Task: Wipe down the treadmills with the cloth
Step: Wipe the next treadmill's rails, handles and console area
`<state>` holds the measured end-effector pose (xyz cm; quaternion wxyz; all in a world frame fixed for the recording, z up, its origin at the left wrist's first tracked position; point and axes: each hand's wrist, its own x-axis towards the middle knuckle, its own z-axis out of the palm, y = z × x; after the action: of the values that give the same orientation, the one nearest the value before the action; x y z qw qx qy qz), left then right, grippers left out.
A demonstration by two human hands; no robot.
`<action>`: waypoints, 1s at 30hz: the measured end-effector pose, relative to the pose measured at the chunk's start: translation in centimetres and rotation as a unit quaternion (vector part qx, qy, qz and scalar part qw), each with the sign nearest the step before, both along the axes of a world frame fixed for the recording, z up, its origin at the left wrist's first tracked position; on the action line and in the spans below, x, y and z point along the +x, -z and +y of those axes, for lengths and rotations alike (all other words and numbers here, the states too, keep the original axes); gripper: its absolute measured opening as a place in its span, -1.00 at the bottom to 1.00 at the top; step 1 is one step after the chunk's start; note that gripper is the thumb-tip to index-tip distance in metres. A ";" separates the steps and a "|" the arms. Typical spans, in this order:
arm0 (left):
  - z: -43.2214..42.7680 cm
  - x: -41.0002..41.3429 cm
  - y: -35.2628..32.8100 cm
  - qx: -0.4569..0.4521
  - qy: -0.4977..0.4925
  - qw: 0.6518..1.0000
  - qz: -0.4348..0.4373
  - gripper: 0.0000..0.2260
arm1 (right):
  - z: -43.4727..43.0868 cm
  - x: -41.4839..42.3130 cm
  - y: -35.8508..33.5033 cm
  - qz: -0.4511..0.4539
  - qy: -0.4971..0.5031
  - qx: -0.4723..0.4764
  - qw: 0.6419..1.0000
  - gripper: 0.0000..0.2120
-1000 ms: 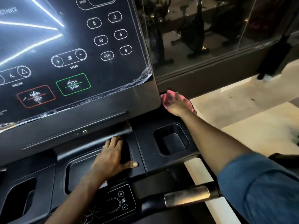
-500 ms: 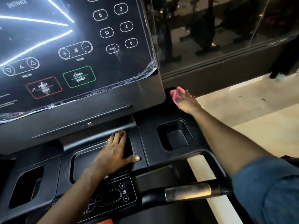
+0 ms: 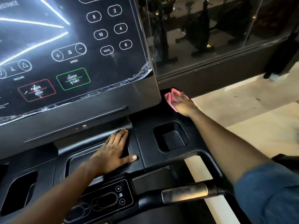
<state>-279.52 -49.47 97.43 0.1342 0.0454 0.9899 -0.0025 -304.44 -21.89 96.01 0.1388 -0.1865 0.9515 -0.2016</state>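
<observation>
At the treadmill's [image 3: 143, 126] far right corner, beside the display panel [image 3: 113, 65], the right hand [image 3: 182, 104] is pressing the pink cloth [image 3: 169, 97] flat, fingers extended. The left hand [image 3: 113, 152] is resting open on the centre tray [image 3: 80, 156], bracing. Advice: applying even pressure, overlapping strokes toward the cup holder [image 3: 171, 137].

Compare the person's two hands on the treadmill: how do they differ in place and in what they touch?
The left hand lies bare on the middle tray; the right hand presses a pink cloth. The left hand is near the person; the right hand reaches farther, past the cup holder to the right rear corner of the treadmill. Both lie flat with fingers fairly straight.
</observation>
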 end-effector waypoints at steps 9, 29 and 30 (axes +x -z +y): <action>0.6 0.2 -0.3 0.027 0.000 0.999 0.022 0.02 | 3.5 7.6 2.0 -0.061 0.121 -0.015 0.991 -0.42; -0.5 -3.1 0.5 0.089 0.125 0.987 -0.051 -0.10 | -1.1 1.5 3.0 -0.004 0.141 -0.007 0.990 -0.23; -0.6 -3.2 0.5 0.091 0.120 0.987 -0.059 -0.09 | -1.9 0.2 2.7 -0.015 0.143 -0.004 0.990 -0.28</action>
<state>-282.70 -50.06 96.97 0.1860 0.1761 0.9638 0.0746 -304.25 -23.78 93.32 0.1222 -0.0463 0.9653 -0.2261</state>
